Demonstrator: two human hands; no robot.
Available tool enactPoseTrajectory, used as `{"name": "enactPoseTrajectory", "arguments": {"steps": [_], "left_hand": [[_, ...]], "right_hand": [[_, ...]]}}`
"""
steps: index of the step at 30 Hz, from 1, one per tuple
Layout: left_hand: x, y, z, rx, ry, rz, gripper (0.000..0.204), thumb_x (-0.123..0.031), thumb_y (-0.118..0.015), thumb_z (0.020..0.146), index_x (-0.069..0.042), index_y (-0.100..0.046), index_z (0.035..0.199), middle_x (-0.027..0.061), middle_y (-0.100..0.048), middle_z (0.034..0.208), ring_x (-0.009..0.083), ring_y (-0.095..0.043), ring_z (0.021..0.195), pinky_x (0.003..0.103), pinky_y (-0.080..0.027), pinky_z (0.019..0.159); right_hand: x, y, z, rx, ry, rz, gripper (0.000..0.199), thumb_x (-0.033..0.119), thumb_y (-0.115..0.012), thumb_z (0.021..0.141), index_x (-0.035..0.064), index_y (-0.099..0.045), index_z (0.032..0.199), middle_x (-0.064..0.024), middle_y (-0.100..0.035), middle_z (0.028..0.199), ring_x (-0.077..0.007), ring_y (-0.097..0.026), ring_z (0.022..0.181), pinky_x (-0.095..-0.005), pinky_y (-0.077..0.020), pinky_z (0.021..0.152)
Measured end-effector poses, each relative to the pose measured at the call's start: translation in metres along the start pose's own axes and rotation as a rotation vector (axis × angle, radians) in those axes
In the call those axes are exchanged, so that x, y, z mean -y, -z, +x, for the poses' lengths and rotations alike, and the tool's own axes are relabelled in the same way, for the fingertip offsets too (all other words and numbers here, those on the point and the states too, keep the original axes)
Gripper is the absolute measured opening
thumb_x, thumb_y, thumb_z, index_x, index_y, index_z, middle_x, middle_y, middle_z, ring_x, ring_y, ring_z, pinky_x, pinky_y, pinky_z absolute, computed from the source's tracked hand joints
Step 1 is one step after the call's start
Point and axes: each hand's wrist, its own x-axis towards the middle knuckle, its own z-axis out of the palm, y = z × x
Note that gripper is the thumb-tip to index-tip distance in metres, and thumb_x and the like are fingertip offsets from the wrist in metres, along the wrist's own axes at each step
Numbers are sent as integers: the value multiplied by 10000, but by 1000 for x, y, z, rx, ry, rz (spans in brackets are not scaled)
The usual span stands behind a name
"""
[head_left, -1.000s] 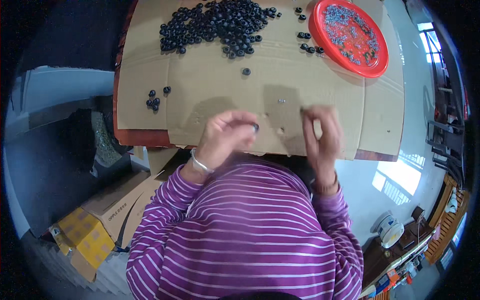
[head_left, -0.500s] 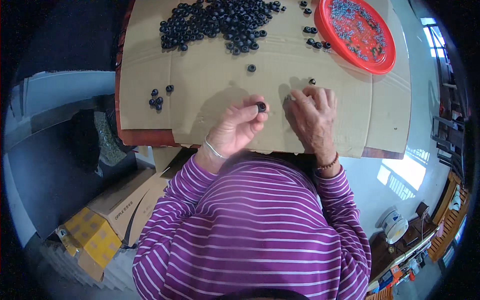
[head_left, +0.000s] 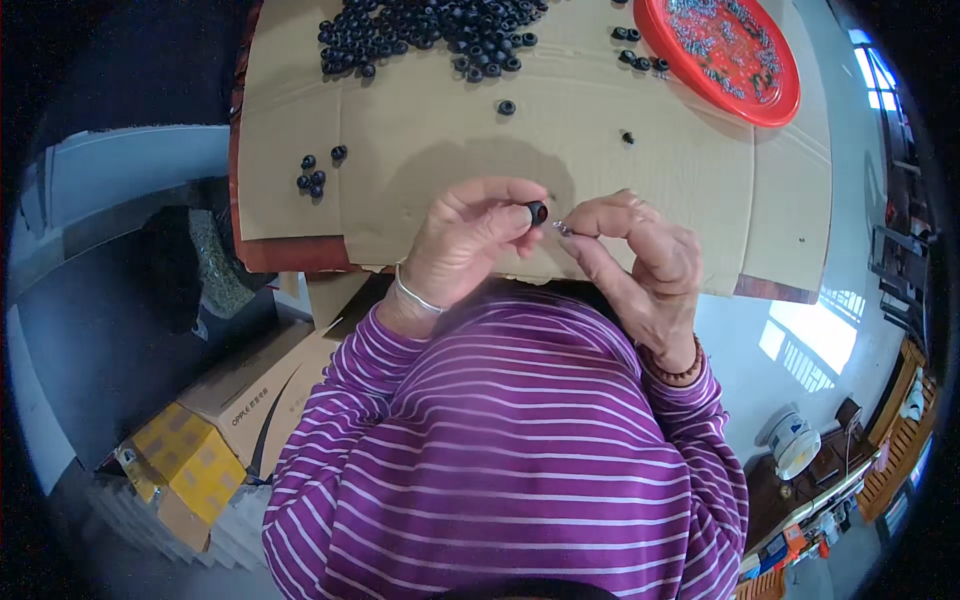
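Observation:
Between thumb and fingers, my left hand (head_left: 465,225) pinches a small round black plastic part (head_left: 537,213) with a hole facing right. Close to that hole, my right hand (head_left: 645,250) pinches a tiny shiny metal piece (head_left: 562,229); its exact kind is too small to make out. A narrow gap seems to separate the two pieces. Both hands are over the near edge of the cardboard sheet (head_left: 420,150). Beyond them lie a single black part (head_left: 507,107) and a small dark piece (head_left: 628,138).
A large heap of black parts (head_left: 430,30) covers the far middle. A red round tray (head_left: 720,105) of small metal pieces stands at the far right, with several black parts (head_left: 640,62) beside it. Another small group (head_left: 316,180) lies left. Cardboard boxes (head_left: 265,390) stand on the floor at left.
My right hand has lifted off the cardboard with the tiny metal piece and come beside the left hand. The left hand has turned the black part's hole toward the right.

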Motion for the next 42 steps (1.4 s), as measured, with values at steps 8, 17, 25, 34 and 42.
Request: {"name": "enactPoseTrajectory", "arguments": {"steps": [8, 17, 25, 34, 42], "left_hand": [[2, -4, -8, 85, -49, 208, 186, -7, -564, 838, 25, -606, 1016, 105, -606, 919, 130, -586, 756, 241, -497, 656], [-6, -10, 2, 194, -146, 574, 170, 33, -582, 818, 36, -621, 983, 96, -602, 918, 120, -586, 746, 218, -507, 672], [22, 1, -5, 297, 238, 22, 142, 46, -552, 815, 31, -623, 938, 107, -602, 847, 138, -586, 695, 239, -499, 610], [14, 17, 36, 225, 226, -487, 172, -68, -562, 846, -25, -607, 1007, 62, -556, 821, 103, -547, 707, 212, -478, 611], [7, 28, 48, 152, 158, -349, 184, -59, -549, 861, -22, -592, 1036, 62, -537, 898, 86, -539, 738, 200, -486, 639]], "right_hand": [[3, 0, -14, 54, -50, -33, 100, -34, -673, 695, -26, -595, 758, -99, -615, 713, -184, -590, 652, -278, -444, 591], [-8, 9, -16, 158, -283, 16, 106, 35, -686, 730, -9, -590, 739, -58, -600, 692, -110, -559, 604, -249, -443, 564], [-17, 14, -22, 289, -571, 368, 281, 157, -783, 660, 45, -539, 741, 10, -517, 686, -69, -463, 625, -212, -378, 566], [-74, 37, 22, -188, -187, -431, 256, -4, -561, 789, 62, -618, 1030, -82, -548, 827, -163, -547, 687, -252, -440, 602], [-90, 26, 31, -77, -121, -834, 173, 15, -589, 781, 47, -625, 947, -112, -572, 832, -226, -586, 696, -277, -473, 612]]}}
